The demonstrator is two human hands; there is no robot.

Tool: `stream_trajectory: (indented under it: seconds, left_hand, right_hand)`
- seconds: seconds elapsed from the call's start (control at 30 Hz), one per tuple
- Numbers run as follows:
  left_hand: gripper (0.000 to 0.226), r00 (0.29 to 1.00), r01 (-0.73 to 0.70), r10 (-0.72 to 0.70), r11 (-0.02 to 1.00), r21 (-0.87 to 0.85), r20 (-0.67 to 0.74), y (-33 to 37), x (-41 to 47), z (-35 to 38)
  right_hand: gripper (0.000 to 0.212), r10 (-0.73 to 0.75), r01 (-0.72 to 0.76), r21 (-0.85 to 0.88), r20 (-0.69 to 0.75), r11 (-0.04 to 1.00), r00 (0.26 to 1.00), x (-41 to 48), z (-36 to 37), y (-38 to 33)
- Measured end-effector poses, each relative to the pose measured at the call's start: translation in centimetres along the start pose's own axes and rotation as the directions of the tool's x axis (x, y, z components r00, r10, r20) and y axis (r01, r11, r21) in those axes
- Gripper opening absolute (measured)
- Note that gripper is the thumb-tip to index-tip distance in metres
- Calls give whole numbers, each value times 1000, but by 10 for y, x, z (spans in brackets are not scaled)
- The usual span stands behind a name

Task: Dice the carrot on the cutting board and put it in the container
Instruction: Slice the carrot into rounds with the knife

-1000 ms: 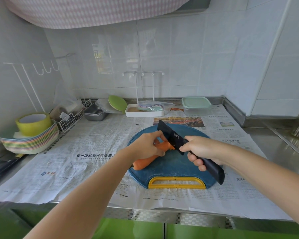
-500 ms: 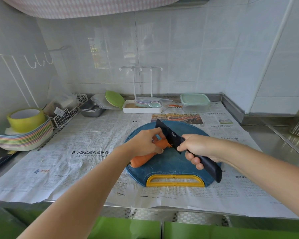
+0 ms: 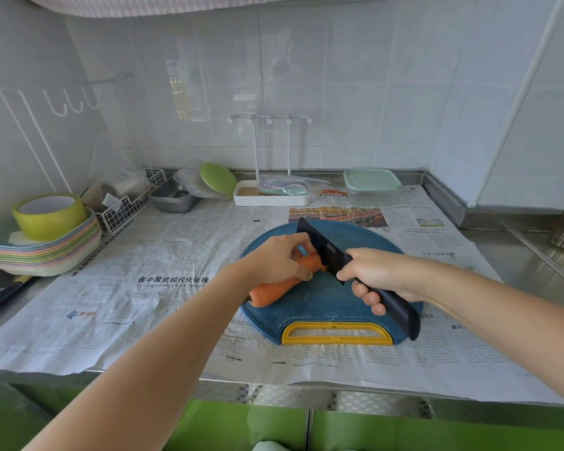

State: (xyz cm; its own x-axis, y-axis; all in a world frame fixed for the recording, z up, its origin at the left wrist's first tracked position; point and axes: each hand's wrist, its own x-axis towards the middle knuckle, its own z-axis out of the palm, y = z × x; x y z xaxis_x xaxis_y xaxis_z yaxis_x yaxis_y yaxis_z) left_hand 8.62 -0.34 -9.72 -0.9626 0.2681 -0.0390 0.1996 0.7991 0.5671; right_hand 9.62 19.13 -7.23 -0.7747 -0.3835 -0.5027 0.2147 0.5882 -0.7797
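At far left, your stack of pastel bowls (image 3: 46,255) carries a roll of tape (image 3: 51,218). Your left hand (image 3: 275,260) grips the carrot (image 3: 274,289), which lies on the blue cutting board (image 3: 323,299). Your right hand (image 3: 376,275) is clenched round the black knife (image 3: 319,249), blade against the carrot's narrow end. Back right, the container (image 3: 372,190) sits lidded.

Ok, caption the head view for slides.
Left hand holds carrot on cutting board; right hand grips knife at its narrow end.
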Motion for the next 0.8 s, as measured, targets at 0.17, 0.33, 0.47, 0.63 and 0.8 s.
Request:
stream_trajectory:
  seconds: [0.17, 0.33, 0.47, 0.63, 0.8]
  left_hand:
    - [31, 1000, 4, -4, 1000, -27, -4, -2, 1, -1]
    - [31, 1000, 1, -1, 1000, -24, 2, -2, 2, -1]
    - [31, 1000, -4, 4, 1000, -12, 0, -2, 1, -1]
    - [31, 1000, 15, -15, 999, -46, 1, -5, 3, -1]
    - [33, 999, 46, -45, 995, -93, 10, -7, 5, -4]
  right_hand:
    - [21, -32, 32, -8, -24, 999, 999, 1, 7, 6]
    - [34, -48, 48, 12, -28, 999, 998, 4, 10, 11]
    - [38, -18, 19, 17, -19, 1000, 1000, 6, 5, 5]
    - [38, -11, 11, 14, -26, 1000, 1000, 6, 7, 5]
    - [42, -40, 40, -6, -54, 999, 998, 8, 14, 10]
